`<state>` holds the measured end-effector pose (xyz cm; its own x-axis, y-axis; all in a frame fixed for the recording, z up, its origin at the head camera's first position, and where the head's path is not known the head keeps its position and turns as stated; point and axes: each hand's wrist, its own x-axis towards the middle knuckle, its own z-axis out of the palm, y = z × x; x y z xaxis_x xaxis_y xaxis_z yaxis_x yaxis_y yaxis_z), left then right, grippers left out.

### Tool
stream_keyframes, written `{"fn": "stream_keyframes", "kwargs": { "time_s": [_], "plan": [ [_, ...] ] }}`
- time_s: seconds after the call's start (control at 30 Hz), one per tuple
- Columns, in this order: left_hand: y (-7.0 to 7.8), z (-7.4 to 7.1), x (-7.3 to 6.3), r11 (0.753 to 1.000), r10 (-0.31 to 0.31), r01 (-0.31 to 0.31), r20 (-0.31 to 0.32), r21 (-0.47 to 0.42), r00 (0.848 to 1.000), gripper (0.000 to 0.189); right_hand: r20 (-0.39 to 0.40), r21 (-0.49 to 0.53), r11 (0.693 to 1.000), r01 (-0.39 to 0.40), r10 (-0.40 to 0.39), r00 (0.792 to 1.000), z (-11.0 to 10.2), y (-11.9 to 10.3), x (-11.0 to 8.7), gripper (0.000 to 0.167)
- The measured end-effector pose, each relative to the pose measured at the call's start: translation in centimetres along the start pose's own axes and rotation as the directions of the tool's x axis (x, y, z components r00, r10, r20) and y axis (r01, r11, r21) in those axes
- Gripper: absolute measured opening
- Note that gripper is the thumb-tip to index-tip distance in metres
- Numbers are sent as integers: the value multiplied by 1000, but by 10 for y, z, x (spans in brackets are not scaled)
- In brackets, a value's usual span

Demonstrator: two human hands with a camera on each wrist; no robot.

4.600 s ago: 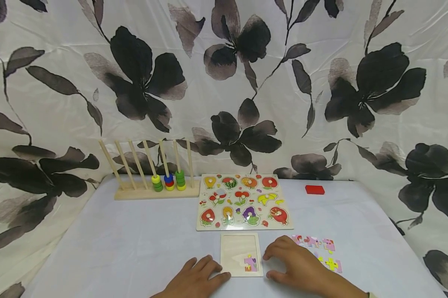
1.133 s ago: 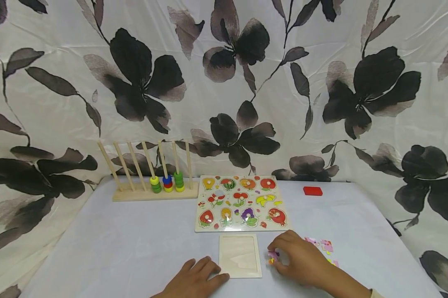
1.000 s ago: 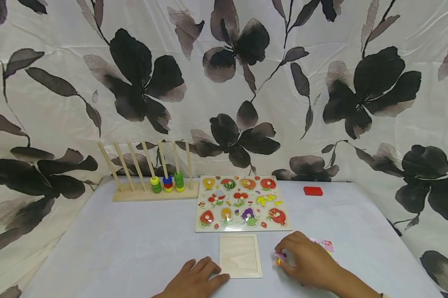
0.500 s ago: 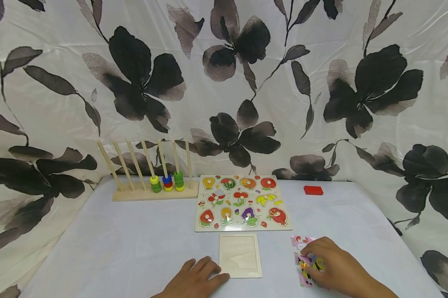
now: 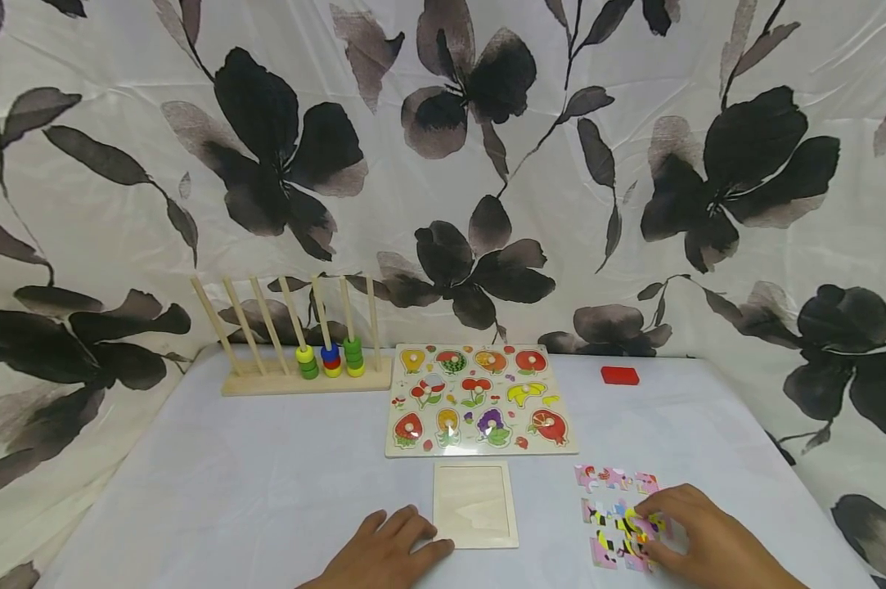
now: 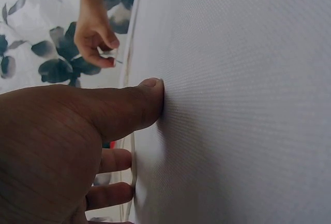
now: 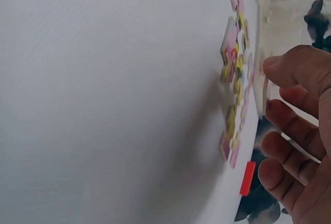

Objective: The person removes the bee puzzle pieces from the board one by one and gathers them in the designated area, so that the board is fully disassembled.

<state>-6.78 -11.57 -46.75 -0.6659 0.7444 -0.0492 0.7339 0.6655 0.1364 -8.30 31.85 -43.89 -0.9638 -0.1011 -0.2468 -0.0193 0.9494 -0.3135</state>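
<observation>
My left hand (image 5: 387, 550) rests on the white cloth with fingers spread, its thumb at the lower left edge of a bare wooden puzzle tray (image 5: 475, 505). My right hand (image 5: 715, 536) pinches a small jigsaw piece (image 7: 266, 92) between thumb and index finger, the piece seen edge-on in the right wrist view. It hovers close over the right side of a group of pink and yellow jigsaw pieces (image 5: 604, 552) laid out in rows. The right hand's other fingers are loosely bent. Part of the group is hidden behind that hand.
Behind the tray lies a fruit peg puzzle board (image 5: 479, 448). A wooden peg rack (image 5: 310, 384) with several coloured rings stands at the back left. A red block (image 5: 620, 375) lies at the back right, near the floral cloth backdrop (image 5: 443, 164).
The jigsaw piece that lay in the tray's lower right corner has been taken out. My right hand has carried it rightward over the loose pieces. The left hand has stayed put.
</observation>
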Motion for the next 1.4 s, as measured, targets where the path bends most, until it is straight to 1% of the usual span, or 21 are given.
{"fn": "stream_keyframes", "kwargs": {
  "time_s": [0.23,0.43,0.57,0.77,1.07,1.2,1.4],
  "plan": [
    [2,-1,-1,1000,-5,5,-8,4,1000,77,3,9,1000,-17,17,1000,4,14,-8,37],
    [3,-2,-2,1000,-2,2,0,3,1000,78,25,3,998,-68,68,997,9,26,-15,43],
    [3,-3,-2,1000,-4,4,4,2,1000,79,35,-5,997,-77,77,996,14,32,-18,46],
    [4,-3,-2,1000,-11,11,15,-11,1000,80,47,-7,998,-64,64,997,17,35,-20,44],
    [3,-3,-3,1000,-18,18,22,-17,1000,80,52,3,999,-45,44,998,16,30,-24,42],
    [3,-3,-4,1000,-18,18,24,-20,1000,80,58,7,999,-50,50,997,17,28,-25,41],
    [3,-3,-3,1000,-21,21,21,-19,1000,80,44,-13,1000,-17,18,999,17,32,-24,40]
  ]
}}
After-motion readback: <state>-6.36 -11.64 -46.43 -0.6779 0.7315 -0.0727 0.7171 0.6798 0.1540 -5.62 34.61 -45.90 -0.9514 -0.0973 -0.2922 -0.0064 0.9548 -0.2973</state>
